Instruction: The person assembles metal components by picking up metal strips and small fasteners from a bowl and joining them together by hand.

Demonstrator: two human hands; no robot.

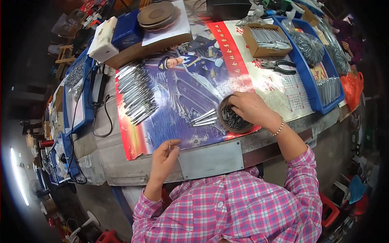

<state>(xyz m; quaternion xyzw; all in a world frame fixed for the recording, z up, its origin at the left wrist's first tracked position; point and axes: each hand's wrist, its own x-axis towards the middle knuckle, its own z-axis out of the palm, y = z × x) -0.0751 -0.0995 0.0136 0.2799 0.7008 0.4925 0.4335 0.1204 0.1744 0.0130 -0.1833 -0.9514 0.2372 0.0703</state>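
Observation:
My right hand [254, 108] reaches over a round brown bowl [220, 117] from its right side. Its fingertips dip among small dark metal pins [234, 120] in the bowl, and what they pinch is hidden. My left hand [164, 160] hovers near the table's front edge, thumb and fingers drawn together. Anything between them is too small to name. Just left of the bowl lie several slim silver metal rods [204, 118], side by side. A long stack of similar silver rods [135, 93] covers the left part of the poster.
Pliers with black handles [279, 67] lie on the poster [178, 121]. Beyond them stands a cardboard box of metal rods [267, 38]. Blue trays [298, 67] flank the right side. A metal plate [211, 160] sits at the front edge; a black cable [110, 121] runs at left.

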